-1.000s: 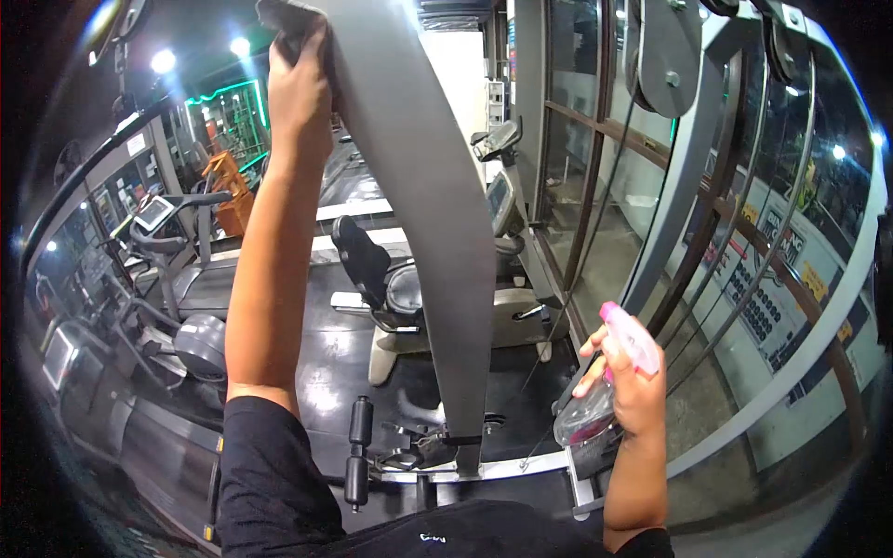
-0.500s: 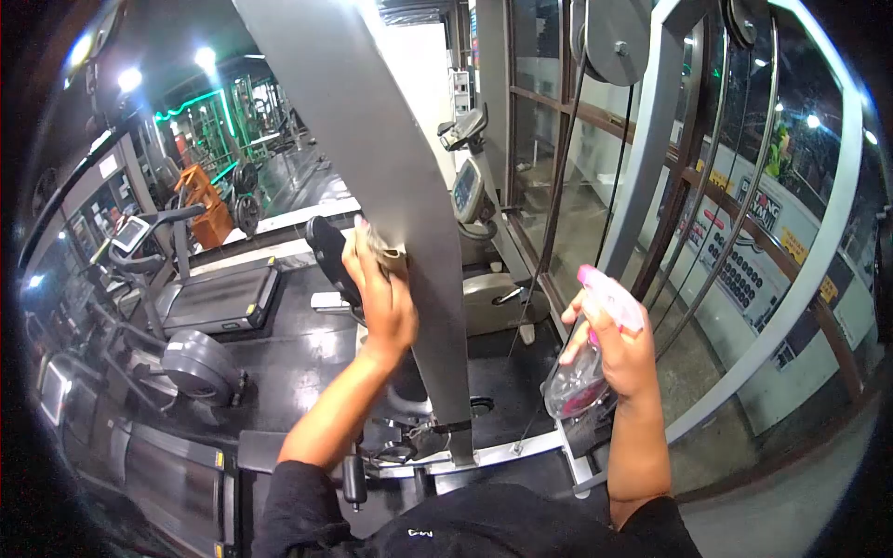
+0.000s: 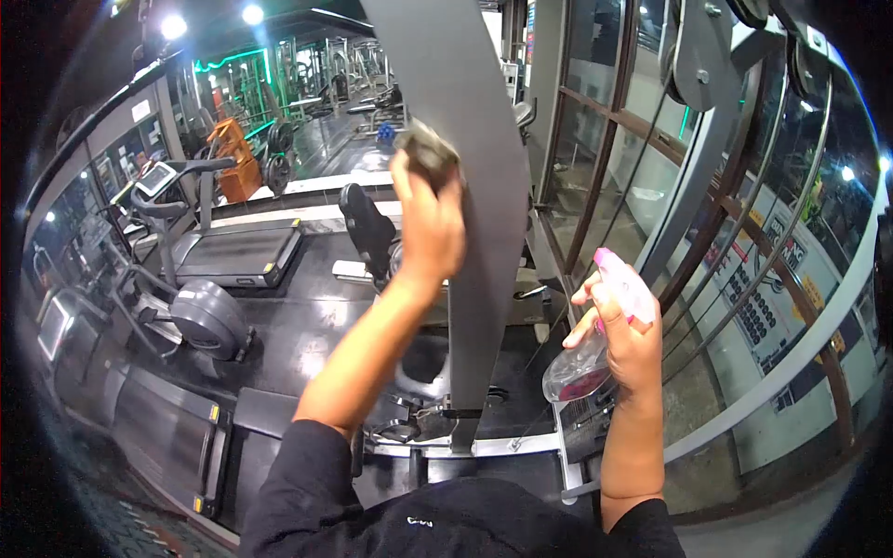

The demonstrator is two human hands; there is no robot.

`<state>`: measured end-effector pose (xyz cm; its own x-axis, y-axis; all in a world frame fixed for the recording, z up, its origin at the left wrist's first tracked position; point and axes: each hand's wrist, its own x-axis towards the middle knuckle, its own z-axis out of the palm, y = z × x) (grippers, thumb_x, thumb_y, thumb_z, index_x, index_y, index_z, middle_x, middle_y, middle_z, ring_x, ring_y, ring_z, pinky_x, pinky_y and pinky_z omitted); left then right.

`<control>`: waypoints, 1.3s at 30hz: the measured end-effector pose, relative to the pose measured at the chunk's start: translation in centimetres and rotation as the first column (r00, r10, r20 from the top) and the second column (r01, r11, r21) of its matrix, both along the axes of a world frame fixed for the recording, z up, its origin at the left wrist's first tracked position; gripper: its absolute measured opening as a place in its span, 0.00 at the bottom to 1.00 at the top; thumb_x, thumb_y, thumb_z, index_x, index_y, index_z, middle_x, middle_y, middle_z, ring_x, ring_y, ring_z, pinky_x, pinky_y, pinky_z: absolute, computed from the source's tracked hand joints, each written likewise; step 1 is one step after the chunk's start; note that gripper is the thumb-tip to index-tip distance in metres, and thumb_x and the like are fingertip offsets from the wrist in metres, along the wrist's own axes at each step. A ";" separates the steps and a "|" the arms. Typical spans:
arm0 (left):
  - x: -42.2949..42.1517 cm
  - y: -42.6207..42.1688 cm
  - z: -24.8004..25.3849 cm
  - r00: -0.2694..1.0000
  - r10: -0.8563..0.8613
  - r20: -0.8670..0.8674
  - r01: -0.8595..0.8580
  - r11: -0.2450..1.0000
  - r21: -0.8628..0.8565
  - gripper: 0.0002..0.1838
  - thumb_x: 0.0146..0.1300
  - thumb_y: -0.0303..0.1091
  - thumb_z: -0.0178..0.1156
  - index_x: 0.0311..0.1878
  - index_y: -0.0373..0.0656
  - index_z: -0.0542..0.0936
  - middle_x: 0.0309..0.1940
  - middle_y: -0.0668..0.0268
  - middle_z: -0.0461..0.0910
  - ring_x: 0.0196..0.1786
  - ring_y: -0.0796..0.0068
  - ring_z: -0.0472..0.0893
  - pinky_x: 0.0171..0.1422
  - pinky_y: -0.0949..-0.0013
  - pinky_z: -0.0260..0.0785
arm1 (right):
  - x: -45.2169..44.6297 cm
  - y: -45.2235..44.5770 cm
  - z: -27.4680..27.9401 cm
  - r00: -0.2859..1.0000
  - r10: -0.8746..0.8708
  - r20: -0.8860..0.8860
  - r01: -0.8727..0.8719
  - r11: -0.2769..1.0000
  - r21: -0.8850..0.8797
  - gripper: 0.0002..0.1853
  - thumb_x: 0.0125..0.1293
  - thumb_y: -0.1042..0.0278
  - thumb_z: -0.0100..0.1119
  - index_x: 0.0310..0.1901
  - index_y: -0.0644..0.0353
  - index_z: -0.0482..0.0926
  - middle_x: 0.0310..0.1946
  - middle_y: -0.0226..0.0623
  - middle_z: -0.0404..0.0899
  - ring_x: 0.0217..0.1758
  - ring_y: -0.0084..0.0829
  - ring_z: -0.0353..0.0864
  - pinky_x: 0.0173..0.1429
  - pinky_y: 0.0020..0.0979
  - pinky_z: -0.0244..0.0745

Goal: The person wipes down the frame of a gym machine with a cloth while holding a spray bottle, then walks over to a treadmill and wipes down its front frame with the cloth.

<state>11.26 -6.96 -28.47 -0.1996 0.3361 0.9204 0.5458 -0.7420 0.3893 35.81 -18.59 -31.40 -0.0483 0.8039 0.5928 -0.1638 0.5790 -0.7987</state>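
Left hand point(image 3: 433, 228): it is grasping a cloth point(image 3: 429, 154) with bent fingers, at the left edge of a tall grey post point(image 3: 479, 177).
Cloth place: in the upper middle of the view, touching the post; the hand is behind it, probably so that the cloth, and not the skin, meets the metal.
Cloth direction: it seems bunched or folded, with its upper edge sloping down to the right; it is blurred, so I cannot tell its long axis surely.
Post: its long axis runs from the top of the view down to a white base bar point(image 3: 528, 447), with a slight lean in the picture; the middle part is wider than the foot.
Right hand point(image 3: 634, 346): it is grasping a spray bottle point(image 3: 579, 372) around the neck, below the trigger head, with some fingers loosely bent in front.
Bottle place: to the right of the post and apart from it; probably it is carried aside so that the cloth has free room.
Bottle direction: the long axis is tilted, base to the lower left, head to the upper right; the pink nozzle point(image 3: 605, 259) points upward and a little left.
Liquid: some reddish content point(image 3: 582, 385) shows low in the clear body.
Behind: a black seat point(image 3: 370, 231) stands left of the post.
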 end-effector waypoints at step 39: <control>-2.0 -2.5 -21.2 0.905 -0.360 0.227 0.415 0.865 -0.283 0.31 0.70 0.17 0.49 0.77 0.30 0.61 0.74 0.50 0.62 0.77 0.54 0.63 0.84 0.60 0.49 | -7.7 -2.5 -2.0 0.993 -0.017 -0.117 0.018 1.000 0.007 0.29 0.79 0.62 0.48 0.72 0.77 0.62 0.47 0.46 0.77 0.33 0.34 0.86 0.42 0.32 0.83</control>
